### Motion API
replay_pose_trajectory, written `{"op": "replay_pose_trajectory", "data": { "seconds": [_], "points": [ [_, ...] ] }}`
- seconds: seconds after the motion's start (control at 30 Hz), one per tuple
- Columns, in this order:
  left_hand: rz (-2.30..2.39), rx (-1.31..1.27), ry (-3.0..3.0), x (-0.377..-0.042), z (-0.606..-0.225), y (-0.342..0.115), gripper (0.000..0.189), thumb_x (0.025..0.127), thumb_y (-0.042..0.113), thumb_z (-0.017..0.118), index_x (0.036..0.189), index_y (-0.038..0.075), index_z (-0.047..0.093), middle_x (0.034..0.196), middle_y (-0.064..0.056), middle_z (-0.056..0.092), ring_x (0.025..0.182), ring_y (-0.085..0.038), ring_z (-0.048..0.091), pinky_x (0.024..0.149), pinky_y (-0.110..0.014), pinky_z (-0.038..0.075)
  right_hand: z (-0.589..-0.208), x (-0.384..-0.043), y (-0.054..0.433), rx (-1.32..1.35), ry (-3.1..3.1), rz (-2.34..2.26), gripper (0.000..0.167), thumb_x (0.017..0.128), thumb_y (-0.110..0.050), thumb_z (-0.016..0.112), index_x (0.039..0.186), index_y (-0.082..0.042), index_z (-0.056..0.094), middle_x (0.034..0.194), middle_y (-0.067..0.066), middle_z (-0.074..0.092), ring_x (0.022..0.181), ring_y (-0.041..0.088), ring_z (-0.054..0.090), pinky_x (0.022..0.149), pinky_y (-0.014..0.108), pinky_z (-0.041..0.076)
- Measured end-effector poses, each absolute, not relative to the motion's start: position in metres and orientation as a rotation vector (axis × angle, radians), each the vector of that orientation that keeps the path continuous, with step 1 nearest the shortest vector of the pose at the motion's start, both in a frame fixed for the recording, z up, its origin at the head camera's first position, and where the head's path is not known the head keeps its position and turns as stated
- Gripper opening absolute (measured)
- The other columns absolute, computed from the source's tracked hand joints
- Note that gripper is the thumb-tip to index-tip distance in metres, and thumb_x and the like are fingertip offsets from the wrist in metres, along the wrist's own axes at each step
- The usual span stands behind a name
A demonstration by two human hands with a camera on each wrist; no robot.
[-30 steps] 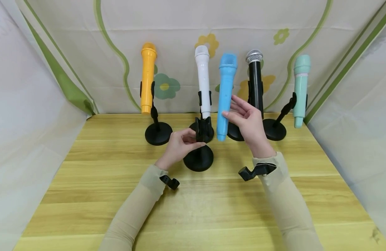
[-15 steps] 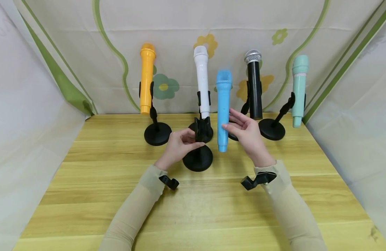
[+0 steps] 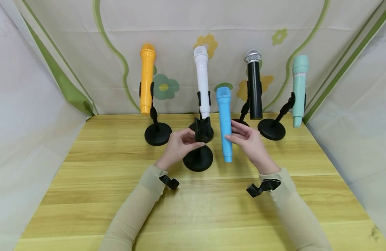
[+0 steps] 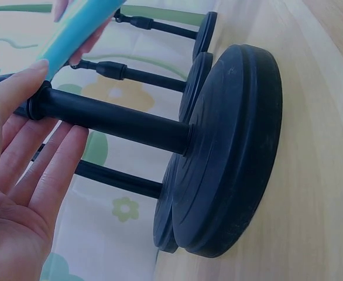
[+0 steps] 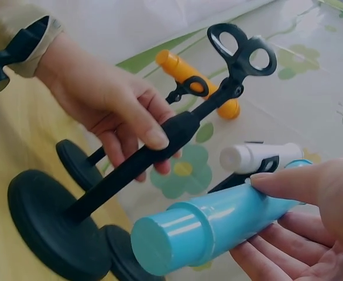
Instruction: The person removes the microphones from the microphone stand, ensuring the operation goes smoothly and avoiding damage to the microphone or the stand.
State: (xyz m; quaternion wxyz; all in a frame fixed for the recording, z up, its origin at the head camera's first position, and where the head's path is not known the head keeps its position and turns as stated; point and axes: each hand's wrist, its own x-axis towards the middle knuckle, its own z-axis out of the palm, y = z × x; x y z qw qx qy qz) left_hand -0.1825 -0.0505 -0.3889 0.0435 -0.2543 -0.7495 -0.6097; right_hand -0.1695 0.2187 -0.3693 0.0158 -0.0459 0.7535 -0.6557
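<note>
This looks like a fabric-walled booth: flowered cloth (image 3: 177,21) at twelve o'clock, pale sheets (image 3: 29,122) at nine and three, wood-grain tabletop (image 3: 196,212) at six.

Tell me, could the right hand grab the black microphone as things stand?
Probably not straight away: the right hand holds the blue microphone. Otherwise the way looks free; nothing visible stands between that hand and the black microphone beyond.

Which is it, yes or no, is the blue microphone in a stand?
No, the right hand holds the blue microphone beside an empty clip.
</note>
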Motion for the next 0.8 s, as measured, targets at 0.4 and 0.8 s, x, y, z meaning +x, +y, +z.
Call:
{"op": "replay_pose_trajectory", "data": {
  "seconds": [0.4,0.8],
  "points": [
    [-1.857,-0.754,-2.320,-0.181,-0.387,-0.050,0.013,0.084,0.002,0.084,0.093,0.004,0.074,0.088,-0.009,0.073,0.075,-0.023,0.071,0.073,-0.034,0.060,-0.392,-0.165,0.240,-0.151,2.354,-1.903,0.065,0.092,-0.011,0.078,0.149,-0.001,0.049,0.137,0.022,0.057,0.108,0.017,0.068,0.092,0.024,0.053],
    [-1.868,-0.747,-2.319,-0.200,-0.417,-0.051,0.019,0.083,0.013,0.087,0.098,0.010,0.076,0.091,-0.003,0.074,0.076,-0.019,0.072,0.073,-0.034,0.060,-0.408,-0.158,0.267,-0.170,2.363,-1.747,0.066,0.091,-0.010,0.078,0.148,0.003,0.047,0.138,0.025,0.056,0.104,0.017,0.068,0.089,0.024,0.054]
  ]
}}
